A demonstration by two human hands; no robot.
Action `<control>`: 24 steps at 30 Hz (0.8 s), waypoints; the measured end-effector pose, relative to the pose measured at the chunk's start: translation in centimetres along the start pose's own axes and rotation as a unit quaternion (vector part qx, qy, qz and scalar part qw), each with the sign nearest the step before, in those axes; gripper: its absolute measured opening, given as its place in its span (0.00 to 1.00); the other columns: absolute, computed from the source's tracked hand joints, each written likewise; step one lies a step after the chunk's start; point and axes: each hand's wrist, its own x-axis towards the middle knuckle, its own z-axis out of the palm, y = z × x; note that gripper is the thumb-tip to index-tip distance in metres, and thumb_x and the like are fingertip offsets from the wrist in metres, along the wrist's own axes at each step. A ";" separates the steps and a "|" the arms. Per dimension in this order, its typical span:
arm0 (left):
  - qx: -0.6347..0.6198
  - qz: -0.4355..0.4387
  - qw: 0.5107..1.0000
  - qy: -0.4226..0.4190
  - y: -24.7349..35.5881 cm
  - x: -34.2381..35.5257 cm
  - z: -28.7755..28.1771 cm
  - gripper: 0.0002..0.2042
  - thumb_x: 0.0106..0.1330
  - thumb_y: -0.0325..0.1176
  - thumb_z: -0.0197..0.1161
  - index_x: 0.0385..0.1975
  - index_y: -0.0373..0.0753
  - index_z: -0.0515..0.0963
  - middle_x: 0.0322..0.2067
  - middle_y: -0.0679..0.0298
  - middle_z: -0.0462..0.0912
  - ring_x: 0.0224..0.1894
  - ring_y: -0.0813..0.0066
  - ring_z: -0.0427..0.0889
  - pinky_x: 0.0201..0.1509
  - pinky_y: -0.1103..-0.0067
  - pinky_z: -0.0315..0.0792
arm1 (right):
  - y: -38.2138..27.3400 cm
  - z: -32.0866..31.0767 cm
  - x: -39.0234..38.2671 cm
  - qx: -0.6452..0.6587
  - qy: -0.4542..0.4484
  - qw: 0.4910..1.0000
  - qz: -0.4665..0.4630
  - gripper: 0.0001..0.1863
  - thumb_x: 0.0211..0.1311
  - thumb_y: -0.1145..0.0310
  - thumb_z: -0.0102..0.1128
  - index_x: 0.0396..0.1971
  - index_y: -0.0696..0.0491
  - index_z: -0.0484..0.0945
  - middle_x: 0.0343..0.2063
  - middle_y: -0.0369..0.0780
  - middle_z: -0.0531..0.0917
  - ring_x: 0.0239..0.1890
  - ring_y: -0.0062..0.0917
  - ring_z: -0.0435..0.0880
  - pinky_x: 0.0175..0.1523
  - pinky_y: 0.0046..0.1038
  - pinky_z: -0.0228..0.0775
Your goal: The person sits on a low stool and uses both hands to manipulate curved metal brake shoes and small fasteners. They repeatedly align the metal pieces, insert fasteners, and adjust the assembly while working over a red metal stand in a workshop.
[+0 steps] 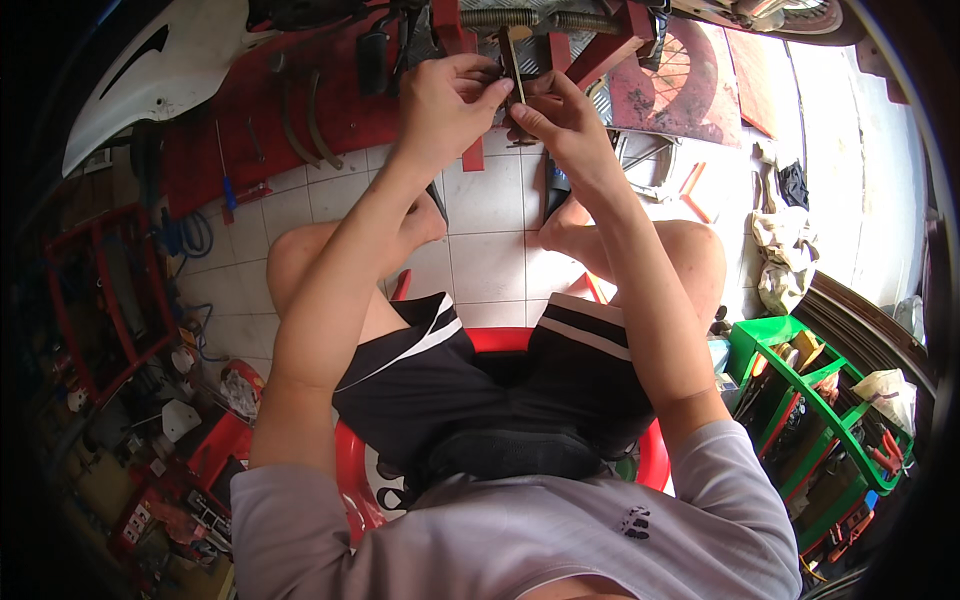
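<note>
At the top centre, my left hand (pixel 445 110) is closed, thumb and fingers pinching the side of an upright, narrow brass-coloured metal bar (pixel 514 68). My right hand (pixel 560 125) grips that bar from the right, fingers curled and thumb low beside it; its exact contact is partly hidden. A rounded piece tops the bar, just under a horizontal threaded or coiled metal rod (pixel 485 17) on a red metal stand (pixel 610 45). A small dark piece shows at the bar's lower end, too small to make out.
A red mat (pixel 190 160) carries wrenches, curved strips and a blue-handled screwdriver (pixel 228 192). A white panel (pixel 150 75) lies upper left. Red stool (pixel 655 455) beneath me; green tool rack (pixel 830 415) at right; red rack (pixel 115 295) at left; pale cloth (pixel 785 250) on the tiled floor.
</note>
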 end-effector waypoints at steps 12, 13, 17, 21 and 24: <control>-0.028 -0.018 0.999 0.020 -0.4 0.4 -0.1 0.09 0.67 0.28 0.60 0.42 0.30 0.79 0.35 0.60 0.86 0.39 0.82 0.83 0.44 0.86 0.75 | 0.3 -0.5 0.1 -0.086 0.041 0.995 -0.023 0.12 0.60 0.71 0.65 0.38 0.58 0.71 0.27 0.40 0.84 0.32 0.18 0.81 0.39 0.22 0.73; -0.045 -0.018 0.999 0.021 -0.4 0.3 0.1 0.09 0.67 0.28 0.60 0.43 0.30 0.79 0.35 0.61 0.86 0.39 0.82 0.83 0.44 0.86 0.75 | 0.4 -0.5 0.0 -0.085 0.043 0.995 -0.021 0.12 0.60 0.71 0.65 0.38 0.58 0.71 0.27 0.40 0.84 0.31 0.18 0.81 0.39 0.22 0.73; -0.084 0.002 0.996 0.035 -1.9 0.3 -0.1 0.11 0.67 0.30 0.61 0.44 0.30 0.79 0.34 0.61 0.86 0.37 0.81 0.83 0.41 0.85 0.75 | 0.0 -0.1 0.1 -0.099 0.037 0.994 -0.041 0.12 0.60 0.71 0.65 0.37 0.58 0.70 0.26 0.40 0.84 0.30 0.18 0.81 0.38 0.21 0.72; -0.020 -0.042 0.999 0.007 -0.3 -0.1 0.2 0.11 0.65 0.30 0.63 0.43 0.31 0.79 0.32 0.60 0.87 0.34 0.83 0.82 0.38 0.85 0.76 | 0.1 -0.4 -0.1 -0.128 0.039 0.991 -0.023 0.12 0.59 0.71 0.65 0.36 0.58 0.71 0.25 0.40 0.84 0.29 0.17 0.80 0.37 0.21 0.71; 0.007 0.012 1.000 0.015 -0.1 -0.2 0.2 0.11 0.64 0.29 0.64 0.42 0.30 0.79 0.32 0.61 0.86 0.33 0.84 0.81 0.37 0.85 0.76 | 0.2 -0.4 0.0 -0.106 0.038 0.993 -0.029 0.12 0.59 0.71 0.64 0.36 0.58 0.71 0.25 0.39 0.84 0.28 0.16 0.79 0.36 0.21 0.70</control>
